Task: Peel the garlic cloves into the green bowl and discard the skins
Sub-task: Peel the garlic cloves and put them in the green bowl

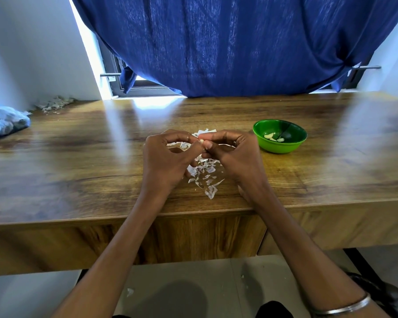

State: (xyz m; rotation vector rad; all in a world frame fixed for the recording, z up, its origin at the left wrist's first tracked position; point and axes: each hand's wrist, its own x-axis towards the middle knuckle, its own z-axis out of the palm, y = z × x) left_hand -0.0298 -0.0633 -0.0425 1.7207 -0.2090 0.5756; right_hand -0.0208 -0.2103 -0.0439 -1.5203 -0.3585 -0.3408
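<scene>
At 9 o'clock on the table (78, 138) we see a blue bag (5, 121); a heap of old skins (53, 103) lies at 10 o'clock. At centre, our left hand (168, 157) and right hand (234, 152) meet fingertip to fingertip, both pinching one garlic clove (201, 141) held above a scatter of fresh skins (205, 173). At 2 o'clock from the hands stands the green bowl (283, 146), holding a few peeled cloves (272, 137). We judge the step in hand to be stripping skin from this clove; how much skin remains is too small to tell. The next move calls for freeing the last skin, then carrying the clove right to the bowl. The skins await discarding.
</scene>
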